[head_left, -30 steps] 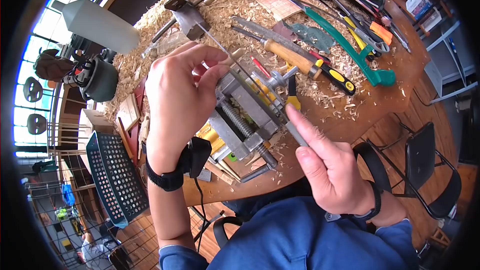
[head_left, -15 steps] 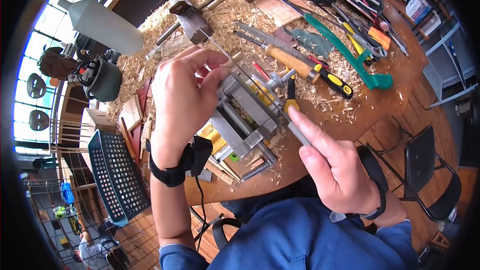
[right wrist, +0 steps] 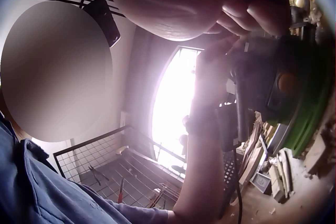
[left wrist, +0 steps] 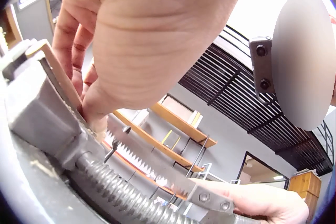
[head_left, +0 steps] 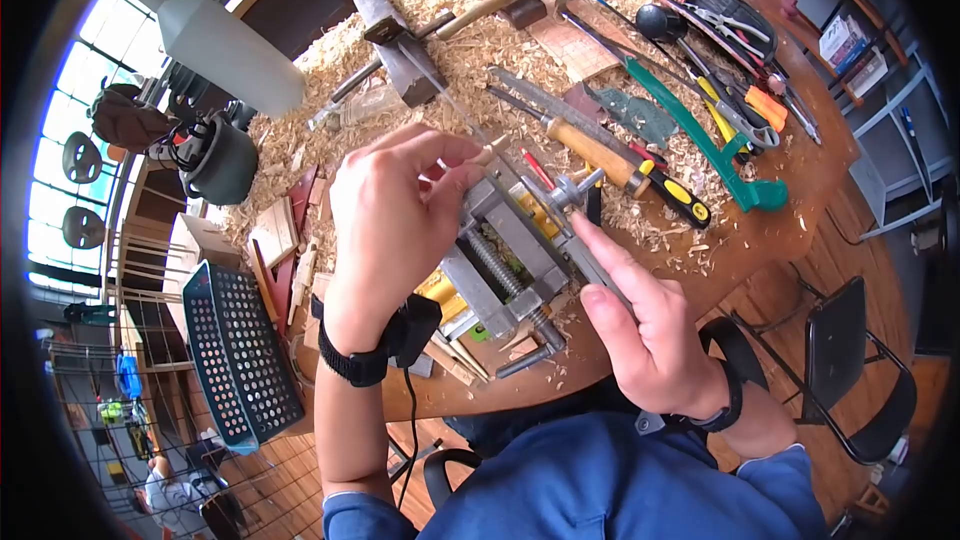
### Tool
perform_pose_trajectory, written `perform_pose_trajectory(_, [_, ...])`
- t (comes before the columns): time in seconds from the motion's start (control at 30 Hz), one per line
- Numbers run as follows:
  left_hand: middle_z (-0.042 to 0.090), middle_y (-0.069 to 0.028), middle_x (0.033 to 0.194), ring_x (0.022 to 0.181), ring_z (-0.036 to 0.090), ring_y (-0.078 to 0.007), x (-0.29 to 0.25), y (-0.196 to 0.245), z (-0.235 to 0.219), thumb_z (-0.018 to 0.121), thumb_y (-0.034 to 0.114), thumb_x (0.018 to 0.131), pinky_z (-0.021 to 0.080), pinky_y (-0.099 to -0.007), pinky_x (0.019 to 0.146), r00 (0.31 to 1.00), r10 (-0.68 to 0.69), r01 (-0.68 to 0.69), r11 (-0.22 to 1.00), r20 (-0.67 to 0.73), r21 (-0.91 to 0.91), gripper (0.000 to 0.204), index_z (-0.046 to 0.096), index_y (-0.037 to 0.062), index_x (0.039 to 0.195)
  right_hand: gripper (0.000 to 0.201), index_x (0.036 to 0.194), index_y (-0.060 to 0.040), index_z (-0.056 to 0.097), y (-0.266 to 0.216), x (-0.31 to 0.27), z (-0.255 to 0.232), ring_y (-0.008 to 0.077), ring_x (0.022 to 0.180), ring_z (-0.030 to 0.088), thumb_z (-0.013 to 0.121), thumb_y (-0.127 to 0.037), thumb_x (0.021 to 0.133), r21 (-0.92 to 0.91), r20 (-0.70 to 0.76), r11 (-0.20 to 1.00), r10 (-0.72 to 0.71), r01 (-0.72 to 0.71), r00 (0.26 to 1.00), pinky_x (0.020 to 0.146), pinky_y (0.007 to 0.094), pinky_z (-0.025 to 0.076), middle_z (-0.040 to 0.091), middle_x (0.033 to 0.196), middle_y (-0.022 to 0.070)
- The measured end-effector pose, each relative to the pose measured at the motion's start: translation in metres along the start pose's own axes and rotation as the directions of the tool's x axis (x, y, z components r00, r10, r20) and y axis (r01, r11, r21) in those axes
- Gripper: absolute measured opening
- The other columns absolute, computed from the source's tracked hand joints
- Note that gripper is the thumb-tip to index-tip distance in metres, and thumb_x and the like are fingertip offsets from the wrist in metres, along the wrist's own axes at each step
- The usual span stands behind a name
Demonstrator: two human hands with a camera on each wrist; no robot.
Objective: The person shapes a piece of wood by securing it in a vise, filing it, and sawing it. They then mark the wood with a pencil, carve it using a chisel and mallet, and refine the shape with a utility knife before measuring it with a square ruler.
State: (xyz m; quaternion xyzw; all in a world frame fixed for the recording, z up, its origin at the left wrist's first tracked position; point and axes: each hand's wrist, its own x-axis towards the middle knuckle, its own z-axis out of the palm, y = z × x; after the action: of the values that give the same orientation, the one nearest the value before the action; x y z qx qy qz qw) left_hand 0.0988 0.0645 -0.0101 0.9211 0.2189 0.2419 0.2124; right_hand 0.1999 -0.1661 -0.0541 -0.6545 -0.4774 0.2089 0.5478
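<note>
My left hand [head_left: 400, 210] bends over the far end of a grey metal vise [head_left: 530, 245], its fingertips pinching a pale piece of wood [head_left: 491, 151] there. The left wrist view shows the thumb low against the jaw. My right hand [head_left: 650, 330] grips a saw [head_left: 594, 268], index finger stretched along its back; the handle is hidden under the palm. The toothed blade [left wrist: 152, 165] runs along the vise's right side toward the left fingertips, bolted to a metal bracket [left wrist: 211, 198] by the right hand. In the head view the blade's far part is blurred.
Wood shavings [head_left: 330, 50] cover the table's far side. A hammer [head_left: 400, 50] lies beyond the vise. To the right are a wooden-handled file [head_left: 600, 155], a green-handled saw [head_left: 700, 135] and several tools. A plastic bottle [head_left: 225, 50] and perforated basket [head_left: 240, 360] stand left.
The right hand slides the saw back and forth slightly, now further forward along the vise than half a second ago. The left hand stays at the vise; the head view has shifted.
</note>
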Motion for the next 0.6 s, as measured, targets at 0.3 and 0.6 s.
perform_pose_trajectory(0.3, [0.075, -0.0107, 0.09, 0.075, 0.071, -0.0244, -0.015, -0.009, -0.005, 0.084, 0.006, 0.083, 0.055, -0.0348, 0.07, 0.992, 0.075, -0.08, 0.996, -0.102, -0.049, 0.012, 0.08, 0.0043, 0.094, 0.038, 0.136, 0.0062, 0.058, 0.018, -0.017, -0.02, 0.0011, 0.055, 0.042, 0.056, -0.021, 0.11, 0.305, -0.143, 0.92, 0.3, -0.247, 0.943, 0.051, 0.0203, 0.035, 0.049, 0.069, -0.0052])
perform_pose_trajectory(0.6, [0.075, -0.009, 0.085, 0.078, 0.069, -0.0141, -0.007, -0.012, -0.027, 0.08, 0.004, 0.09, 0.052, -0.0285, 0.072, 0.986, -0.063, 0.065, 0.998, -0.157, 0.008, 0.006, 0.077, 0.0011, 0.095, 0.021, 0.081, -0.0062, 0.055, 0.03, -0.021, -0.011, 0.0048, 0.069, 0.048, 0.072, -0.003, 0.094, 0.671, 0.124, 0.68, 0.288, -0.295, 0.949, 0.064, 0.0255, 0.038, 0.056, 0.076, -0.0024])
